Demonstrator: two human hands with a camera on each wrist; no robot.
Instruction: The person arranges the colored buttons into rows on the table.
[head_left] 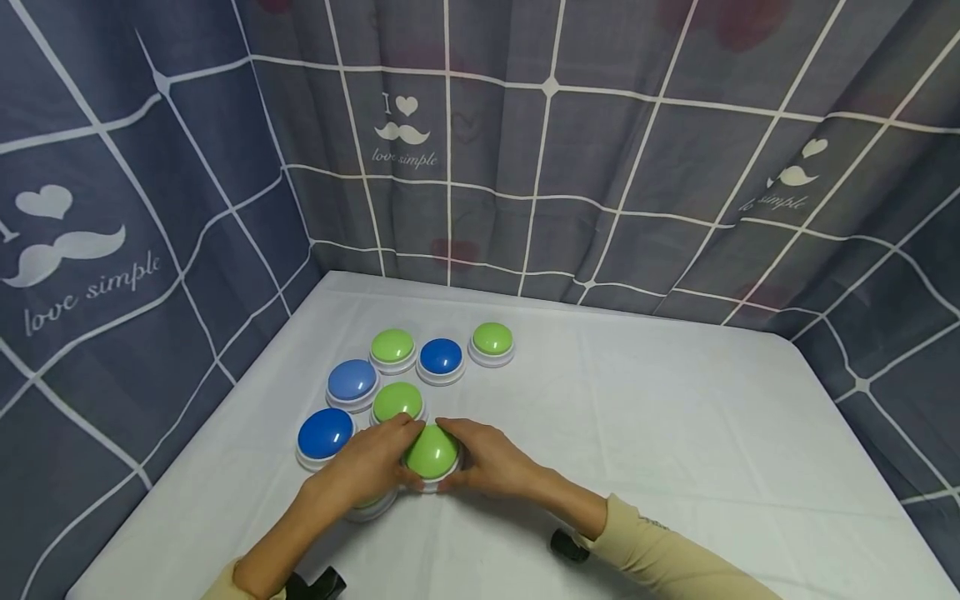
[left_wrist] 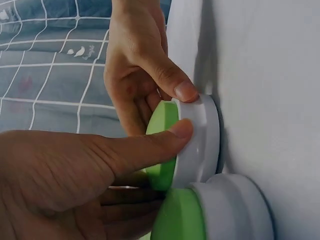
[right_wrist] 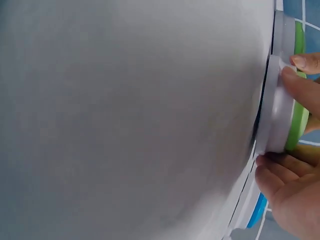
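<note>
A push button [head_left: 432, 454] with a green dome and a white round base stands near the front of the group, held from both sides. My left hand [head_left: 367, 467] grips its left side, and my right hand [head_left: 491, 460] grips the right. In the left wrist view both thumbs press on the white base [left_wrist: 197, 145] of that button. Right behind it is another green button [head_left: 397, 402]. One more green button [head_left: 375, 506] is mostly hidden under my left hand. Left of that hand sits a dark blue button [head_left: 326, 433], its right edge partly covered.
Farther back on the white-covered table [head_left: 637, 417] stand a lighter blue button [head_left: 352, 380], a green one [head_left: 392, 346], a blue one [head_left: 441, 357] and another green one [head_left: 492, 339]. Grid-patterned curtains [head_left: 495, 150] enclose the table's back and sides.
</note>
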